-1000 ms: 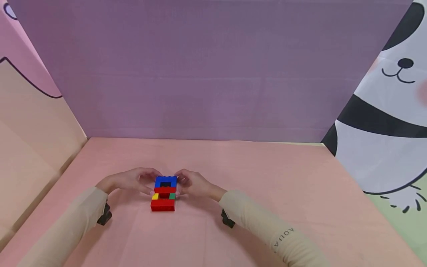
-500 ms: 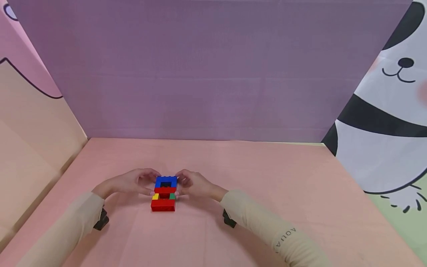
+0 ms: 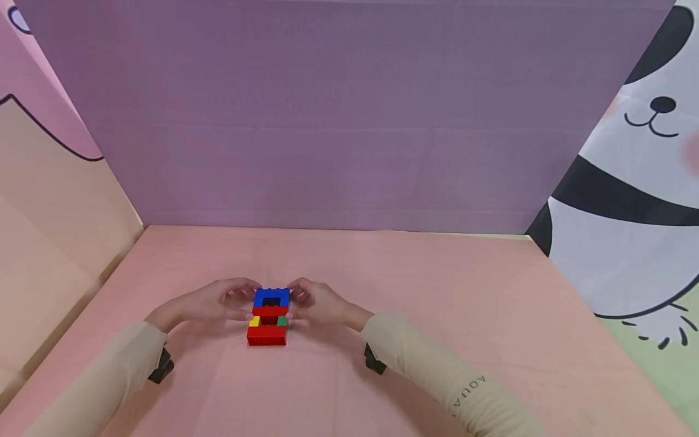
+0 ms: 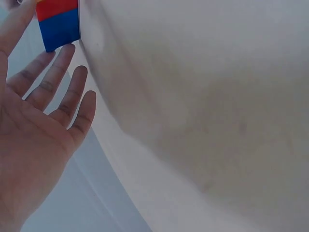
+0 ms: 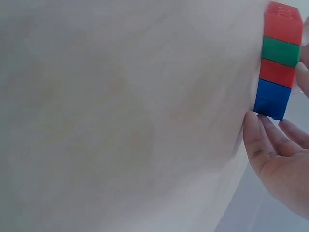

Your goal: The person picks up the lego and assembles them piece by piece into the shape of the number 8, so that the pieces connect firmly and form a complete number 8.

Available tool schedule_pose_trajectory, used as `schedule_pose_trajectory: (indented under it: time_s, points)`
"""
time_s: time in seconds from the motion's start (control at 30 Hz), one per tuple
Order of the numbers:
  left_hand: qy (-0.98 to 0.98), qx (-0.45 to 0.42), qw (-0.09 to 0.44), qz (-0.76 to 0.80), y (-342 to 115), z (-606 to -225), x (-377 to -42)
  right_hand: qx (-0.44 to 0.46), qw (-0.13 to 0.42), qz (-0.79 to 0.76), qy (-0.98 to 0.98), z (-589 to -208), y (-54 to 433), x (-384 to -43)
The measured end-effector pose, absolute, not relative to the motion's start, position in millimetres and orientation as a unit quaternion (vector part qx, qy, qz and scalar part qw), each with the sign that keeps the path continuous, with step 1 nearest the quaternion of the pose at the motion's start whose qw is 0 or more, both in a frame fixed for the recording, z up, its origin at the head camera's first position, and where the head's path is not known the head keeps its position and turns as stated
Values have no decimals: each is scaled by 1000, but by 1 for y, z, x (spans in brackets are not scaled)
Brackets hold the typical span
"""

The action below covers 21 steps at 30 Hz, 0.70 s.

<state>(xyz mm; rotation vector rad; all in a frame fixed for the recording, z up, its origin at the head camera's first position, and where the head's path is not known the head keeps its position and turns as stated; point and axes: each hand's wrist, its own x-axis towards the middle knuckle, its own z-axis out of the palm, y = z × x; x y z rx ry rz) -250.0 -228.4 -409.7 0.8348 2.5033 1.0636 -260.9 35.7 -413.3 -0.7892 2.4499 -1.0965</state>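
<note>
A toy brick assembly (image 3: 266,337) lies on the pink surface between both hands. Red bricks form its near end, a yellow brick (image 3: 254,321) and a green brick (image 3: 282,320) come behind, then red, then blue bricks (image 3: 272,292) at the far end. Gaps show in its middle; a dark patch fills the gap in the blue part. My left hand (image 3: 210,300) holds the left side, two fingertips at the blue end and the thumb alongside; its other fingers spread away in the left wrist view. My right hand (image 3: 323,304) holds the right side, fingertips against the blue end.
A pink cloth surface (image 3: 437,328) lies under the hands. Behind it rises a purple cloth wall (image 3: 349,121). A beige and pink panel (image 3: 49,243) bounds the left, a panda-print panel (image 3: 628,261) the right.
My left wrist and forearm have shifted slightly left and toward the body, while the fingertips stay at the brick assembly. My right hand and the bricks have hardly moved.
</note>
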Motion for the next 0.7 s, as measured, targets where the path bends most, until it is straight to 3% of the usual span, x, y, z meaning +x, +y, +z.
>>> schedule_pose_trajectory:
  time_s: [0.7]
  points:
    - [901, 266, 101, 329, -244, -401, -238, -302, 112, -389, 863, -401, 80, -259]
